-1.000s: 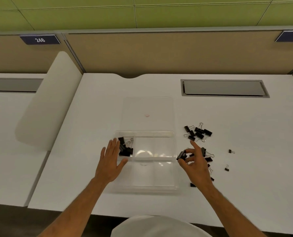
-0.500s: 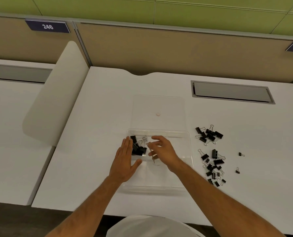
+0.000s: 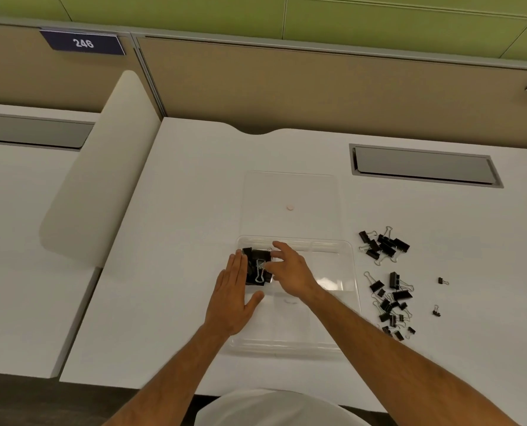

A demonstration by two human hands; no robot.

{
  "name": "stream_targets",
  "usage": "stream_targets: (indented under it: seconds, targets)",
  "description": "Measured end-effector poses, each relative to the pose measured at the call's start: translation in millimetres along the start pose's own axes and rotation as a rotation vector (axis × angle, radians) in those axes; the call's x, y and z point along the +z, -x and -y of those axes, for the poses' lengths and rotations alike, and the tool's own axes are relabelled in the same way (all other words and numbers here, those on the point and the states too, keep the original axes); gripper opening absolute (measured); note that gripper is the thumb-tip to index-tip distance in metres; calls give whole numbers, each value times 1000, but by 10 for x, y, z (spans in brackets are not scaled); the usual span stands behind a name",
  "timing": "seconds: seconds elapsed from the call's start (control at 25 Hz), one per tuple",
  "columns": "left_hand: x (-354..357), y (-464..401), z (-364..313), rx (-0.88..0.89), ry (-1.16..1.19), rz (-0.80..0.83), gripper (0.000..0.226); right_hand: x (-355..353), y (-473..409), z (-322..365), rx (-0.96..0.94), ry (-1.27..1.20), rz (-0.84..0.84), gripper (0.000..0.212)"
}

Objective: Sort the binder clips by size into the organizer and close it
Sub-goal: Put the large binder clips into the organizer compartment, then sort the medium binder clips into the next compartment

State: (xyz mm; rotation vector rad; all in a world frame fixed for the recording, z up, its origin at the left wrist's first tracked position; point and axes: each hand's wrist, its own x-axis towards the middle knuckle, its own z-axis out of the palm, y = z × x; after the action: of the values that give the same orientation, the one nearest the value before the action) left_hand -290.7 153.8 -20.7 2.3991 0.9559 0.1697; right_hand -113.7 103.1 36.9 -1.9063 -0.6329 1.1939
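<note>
A clear plastic organizer (image 3: 346,272) lies on the white desk, its open lid (image 3: 289,192) flat behind it. Several large black binder clips (image 3: 256,261) sit in its far-left compartment. My left hand (image 3: 230,299) rests flat on the organizer's left edge with straight fingers. My right hand (image 3: 289,269) hovers over that compartment with fingers spread loosely, holding nothing that I can see. To the right of the organizer lie a far cluster of clips (image 3: 383,245) and a nearer mixed pile (image 3: 391,302). Two tiny clips (image 3: 441,281) lie apart further right.
A grey cable hatch (image 3: 425,166) is set into the desk at the back right. A white curved divider (image 3: 102,167) separates this desk from the neighbouring one on the left. A tan partition wall (image 3: 317,87) runs along the back.
My right hand carried a clip from the pile on the right to the far-left compartment and now has its fingers spread above it. The left hand stayed on the organizer.
</note>
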Motion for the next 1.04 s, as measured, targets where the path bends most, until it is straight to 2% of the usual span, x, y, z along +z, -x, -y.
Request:
stream_targets:
  seconds: [0.28,0.48,0.76,1.04]
  targets:
    - [-19,7,-7,21,6,1,84,-405,440,-291,-75,-109,-85,50]
    - [-29,12,-12,35,-7,-6,82,-767,829,-566,-49,-232,-205,35]
    - [1,3,-44,3,-112,-9,79,-1198,1179,-1003,-6,-292,-274,23]
    - [163,97,-668,-46,38,-86,77,-1968,1352,-1438,55,-276,-332,22]
